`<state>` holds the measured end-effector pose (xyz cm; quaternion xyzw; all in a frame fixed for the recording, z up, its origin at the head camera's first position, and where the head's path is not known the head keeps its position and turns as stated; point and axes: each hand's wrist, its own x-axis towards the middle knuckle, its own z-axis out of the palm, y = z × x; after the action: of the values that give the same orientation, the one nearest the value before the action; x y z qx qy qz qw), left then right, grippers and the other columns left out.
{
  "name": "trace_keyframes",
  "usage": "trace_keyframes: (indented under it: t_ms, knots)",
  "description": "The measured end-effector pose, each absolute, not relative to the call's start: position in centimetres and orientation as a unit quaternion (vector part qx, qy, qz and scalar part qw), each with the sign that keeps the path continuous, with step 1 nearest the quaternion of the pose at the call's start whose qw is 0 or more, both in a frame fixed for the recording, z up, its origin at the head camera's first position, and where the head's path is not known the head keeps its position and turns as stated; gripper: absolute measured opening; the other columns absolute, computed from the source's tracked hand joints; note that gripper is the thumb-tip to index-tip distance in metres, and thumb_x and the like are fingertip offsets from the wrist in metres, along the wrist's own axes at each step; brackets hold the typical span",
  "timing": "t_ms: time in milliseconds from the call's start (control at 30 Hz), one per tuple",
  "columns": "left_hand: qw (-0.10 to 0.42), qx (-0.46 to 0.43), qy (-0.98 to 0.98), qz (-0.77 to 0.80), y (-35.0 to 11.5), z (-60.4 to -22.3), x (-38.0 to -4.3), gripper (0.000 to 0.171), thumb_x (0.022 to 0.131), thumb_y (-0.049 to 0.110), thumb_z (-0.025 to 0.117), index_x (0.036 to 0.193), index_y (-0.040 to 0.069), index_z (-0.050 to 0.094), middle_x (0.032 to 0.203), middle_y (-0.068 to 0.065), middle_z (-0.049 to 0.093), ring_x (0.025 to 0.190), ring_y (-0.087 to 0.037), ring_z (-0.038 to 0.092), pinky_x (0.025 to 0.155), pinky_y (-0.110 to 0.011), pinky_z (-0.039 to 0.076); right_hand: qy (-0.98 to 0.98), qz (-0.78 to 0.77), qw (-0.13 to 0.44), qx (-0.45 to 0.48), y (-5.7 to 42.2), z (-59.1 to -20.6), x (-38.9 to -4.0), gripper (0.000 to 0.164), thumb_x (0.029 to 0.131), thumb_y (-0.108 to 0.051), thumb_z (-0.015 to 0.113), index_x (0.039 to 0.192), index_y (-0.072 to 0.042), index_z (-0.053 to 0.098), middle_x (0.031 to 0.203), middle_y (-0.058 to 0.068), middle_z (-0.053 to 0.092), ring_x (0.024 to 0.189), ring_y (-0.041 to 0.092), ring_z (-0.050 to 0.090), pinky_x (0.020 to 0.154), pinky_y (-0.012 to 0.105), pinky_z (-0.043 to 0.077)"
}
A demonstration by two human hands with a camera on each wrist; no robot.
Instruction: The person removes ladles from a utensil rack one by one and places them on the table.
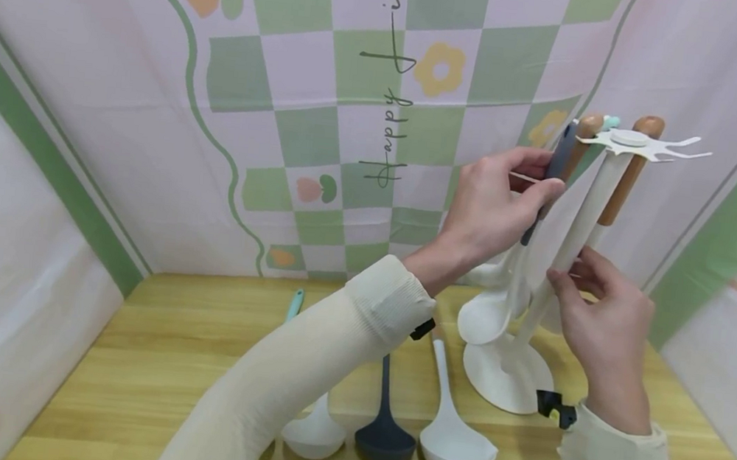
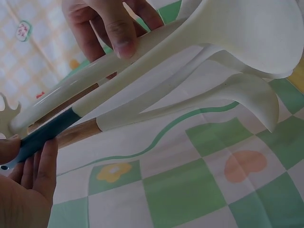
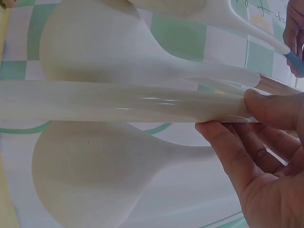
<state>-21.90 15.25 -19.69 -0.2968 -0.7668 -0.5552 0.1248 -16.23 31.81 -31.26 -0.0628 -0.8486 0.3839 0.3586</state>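
Note:
My left hand [image 1: 498,198] pinches the blue-grey handle [image 2: 47,135] of a white spoon near the top of a white utensil stand [image 1: 507,377]. The spoon's broad pale head [image 2: 256,33] hangs downward; whether the handle is hooked on the rack [image 1: 630,142] cannot be made out. With thumb and fingers, my right hand [image 1: 606,319] grips the stand's pole [image 3: 142,100] about midway up. Other white utensils with wooden handles hang around the pole, one wooden handle [image 1: 622,191] on the right side and another [image 2: 78,133] beside the blue-grey one.
On the wooden table [image 1: 163,358] lie a white ladle [image 1: 316,432], a black ladle [image 1: 384,442] and a larger white ladle [image 1: 457,449]. A teal handle [image 1: 295,303] shows behind my left sleeve. A checkered cloth [image 1: 366,111] hangs behind the table.

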Motion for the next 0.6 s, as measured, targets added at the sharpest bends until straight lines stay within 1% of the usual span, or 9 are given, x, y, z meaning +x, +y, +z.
trace_keyframes:
  t_ms: [33,133,200,267,367,600]
  knots:
    - [0.126,-0.297,-0.766,-0.556,15.1,-19.7,-21.9,0.031,0.099,0.015,0.074,0.13,0.008,0.073,0.113,0.0,0.08,0.087,0.002,0.07,0.073,-0.005,0.055,-0.849,0.382,0.361,-0.062,31.8,-31.3,-16.2,0.036,0.096,-0.009,0.074,0.133,-0.009,0.074,0.113,0.022,0.076,0.081,-0.029,0.052,0.074,-0.007,0.042]
    - [0.131,-0.297,-0.764,-0.558,14.6,-19.8,-22.1,0.031,0.099,0.014,0.075,0.129,0.007,0.073,0.113,-0.002,0.08,0.088,0.001,0.071,0.074,-0.005,0.055,-0.848,0.38,0.366,-0.06,31.7,-31.3,-16.3,0.034,0.095,-0.008,0.075,0.129,-0.006,0.075,0.107,0.014,0.076,0.081,-0.029,0.052,0.073,-0.007,0.042]
    - [0.133,-0.294,-0.762,-0.561,14.1,-19.8,-22.3,0.031,0.099,0.014,0.074,0.129,0.007,0.073,0.113,-0.003,0.08,0.089,-0.001,0.071,0.074,-0.005,0.056,-0.847,0.379,0.368,-0.062,31.7,-31.3,-16.3,0.033,0.095,-0.008,0.075,0.128,-0.005,0.075,0.1,0.001,0.074,0.08,-0.03,0.052,0.072,-0.007,0.042]
    - [0.136,-0.293,-0.76,-0.563,13.4,-20.0,-22.5,0.03,0.1,0.014,0.074,0.129,0.006,0.072,0.114,-0.003,0.08,0.09,-0.003,0.072,0.073,-0.007,0.056,-0.846,0.382,0.367,-0.065,31.6,-31.3,-16.3,0.034,0.094,-0.008,0.076,0.127,-0.003,0.075,0.095,-0.013,0.068,0.078,-0.03,0.052,0.071,-0.006,0.042]
    - [0.14,-0.289,-0.758,-0.568,12.4,-20.2,-22.9,0.03,0.099,0.014,0.075,0.128,0.006,0.072,0.114,-0.005,0.08,0.091,-0.006,0.073,0.073,-0.009,0.058,-0.844,0.389,0.362,-0.071,31.7,-31.2,-16.2,0.036,0.094,-0.009,0.077,0.13,-0.003,0.073,0.091,-0.027,0.059,0.078,-0.029,0.053,0.07,-0.006,0.043]
    - [0.145,-0.276,-0.75,-0.584,9.8,-21.3,-23.8,0.029,0.098,0.012,0.076,0.126,0.004,0.073,0.113,-0.008,0.08,0.093,-0.014,0.076,0.076,-0.013,0.061,-0.841,0.398,0.359,-0.071,31.7,-31.2,-16.1,0.038,0.094,-0.009,0.078,0.131,-0.001,0.072,0.087,-0.04,0.053,0.078,-0.027,0.054,0.072,-0.006,0.044]
